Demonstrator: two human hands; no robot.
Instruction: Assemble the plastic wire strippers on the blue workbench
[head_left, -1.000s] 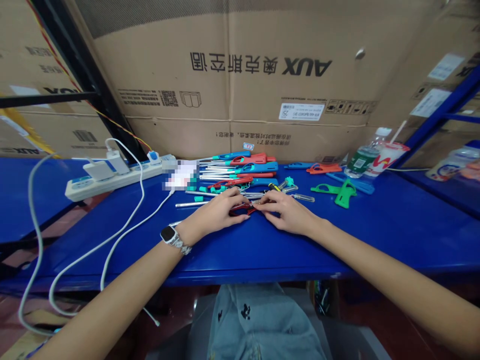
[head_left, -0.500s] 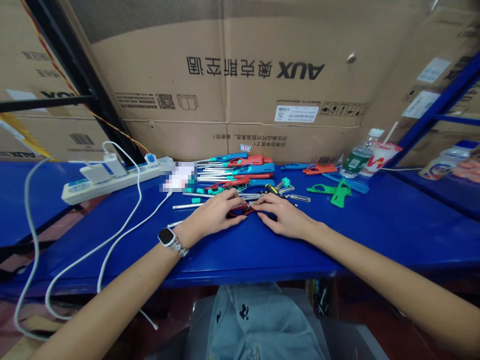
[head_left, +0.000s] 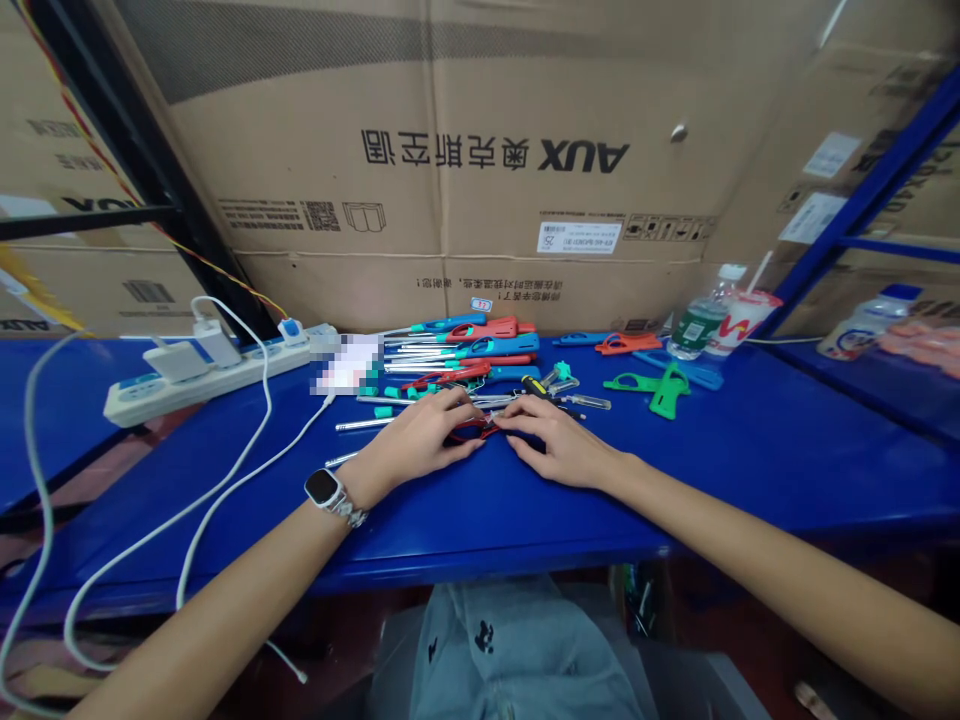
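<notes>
My left hand (head_left: 431,437) is closed around a red lighter casing (head_left: 471,432), thumb along its near side and fingers over the top. A metal lighter tube (head_left: 364,424) sticks out to the left from beneath this hand. My right hand (head_left: 559,442) meets the casing's right end, fingers bent in a pinch; what its fingertips hold is too small to make out. Just beyond the hands lie a yellow-and-black screwdriver (head_left: 533,386), clear fluid tanks (head_left: 592,402) and small teal caps (head_left: 384,412). Several red and blue long-necked lighters (head_left: 495,345) are piled behind them.
A white power strip (head_left: 217,370) with cables stands at left, near a blurred-out phone (head_left: 349,364). Green casing halves (head_left: 670,390) and an orange one (head_left: 630,344) lie right. A bottle (head_left: 696,325) and a cup (head_left: 744,322) stand behind. A large carton (head_left: 487,190) backs the blue table (head_left: 465,530).
The view has turned a little, so everything sits slightly further left. Both hands stay at the red casing, with only small finger movements; the right thumb now points a little further from it.
</notes>
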